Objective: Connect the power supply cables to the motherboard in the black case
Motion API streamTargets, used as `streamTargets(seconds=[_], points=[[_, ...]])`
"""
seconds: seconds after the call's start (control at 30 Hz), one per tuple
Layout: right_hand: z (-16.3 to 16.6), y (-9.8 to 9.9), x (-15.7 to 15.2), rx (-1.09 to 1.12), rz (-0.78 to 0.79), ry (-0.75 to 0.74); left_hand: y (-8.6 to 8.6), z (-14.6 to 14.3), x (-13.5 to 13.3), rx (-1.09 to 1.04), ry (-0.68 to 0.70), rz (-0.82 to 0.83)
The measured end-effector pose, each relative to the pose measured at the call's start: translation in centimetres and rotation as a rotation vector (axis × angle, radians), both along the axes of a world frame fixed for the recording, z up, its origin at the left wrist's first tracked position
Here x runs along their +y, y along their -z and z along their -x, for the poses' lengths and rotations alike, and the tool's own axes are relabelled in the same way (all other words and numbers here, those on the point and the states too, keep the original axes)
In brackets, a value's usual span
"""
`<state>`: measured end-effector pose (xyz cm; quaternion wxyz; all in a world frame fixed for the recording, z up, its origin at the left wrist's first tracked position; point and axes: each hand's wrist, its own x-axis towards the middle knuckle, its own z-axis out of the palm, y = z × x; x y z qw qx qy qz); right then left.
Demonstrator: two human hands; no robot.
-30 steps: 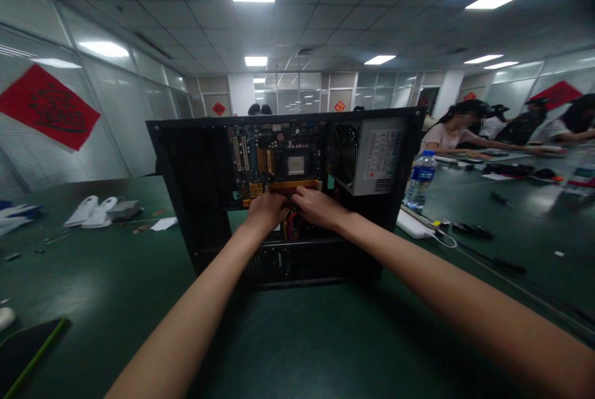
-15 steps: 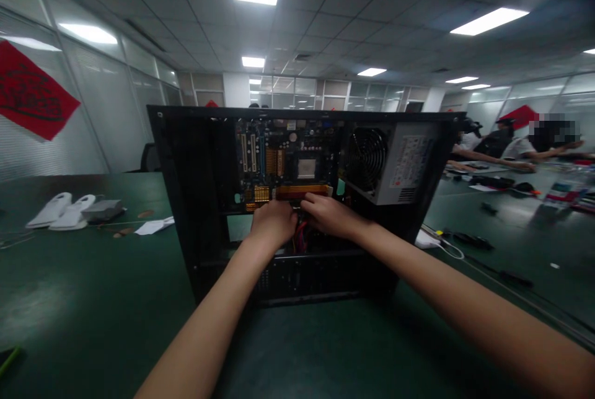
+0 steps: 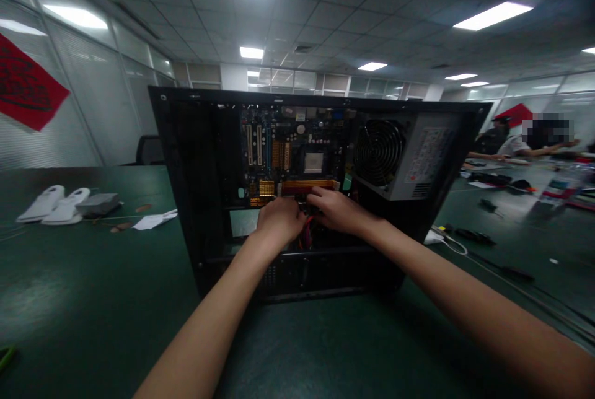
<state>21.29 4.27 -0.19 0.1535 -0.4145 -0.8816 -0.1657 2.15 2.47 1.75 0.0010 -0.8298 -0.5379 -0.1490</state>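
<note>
An open black computer case (image 3: 297, 295) stands on its side on the green table, its inside facing me. Inside it a motherboard (image 3: 297, 145) is mounted upright, with orange and red memory slots (image 3: 309, 186) along its lower edge. My left hand (image 3: 281, 220) and my right hand (image 3: 341, 210) meet just below those slots. Between them a bundle of red, purple and dark wires, a power cable (image 3: 305, 236), hangs down. Both hands have their fingers curled closed at the top end of this cable. The fingertips and the connector are hidden.
The power supply (image 3: 430, 157) with its fan (image 3: 379, 150) fills the case's upper right. White slippers (image 3: 56, 206), a grey box (image 3: 97, 204) and paper (image 3: 155, 219) lie left on the table. Cables (image 3: 469, 236) lie right. Other people (image 3: 515, 139) sit farther right.
The case appears slightly larger and its right side stands farther right in view. My hands stay together at the power cable, a little farther right. The view has shifted slightly.
</note>
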Motion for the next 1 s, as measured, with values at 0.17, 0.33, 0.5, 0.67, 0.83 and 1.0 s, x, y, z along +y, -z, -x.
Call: streamTargets(seconds=[0.17, 0.33, 0.5, 0.67, 0.83, 1.0], points=[[-0.06, 0.30, 0.17, -0.003, -0.016, 0.004, 0.15, 0.00, 0.12, -0.037, -0.017, -0.004], [0.23, -0.04, -0.21, -0.056, -0.014, 0.049, 0.00, -0.04, 0.12, -0.023, -0.021, 0.007], [0.20, -0.12, -0.18, -0.052, -0.030, 0.050, 0.01, -0.04, -0.03, -0.021, -0.017, 0.008], [0.17, -0.17, -0.01, -0.039, -0.011, 0.048, 0.07, -0.14, 0.02, -0.031, -0.030, -0.005], [0.16, -0.46, -0.16, -0.014, 0.013, 0.016, -0.18, -0.24, -0.02, -0.040, -0.031, 0.018], [0.04, -0.25, -0.05, -0.018, -0.011, -0.008, -0.22, -0.37, -0.23, -0.031, -0.028, 0.030]])
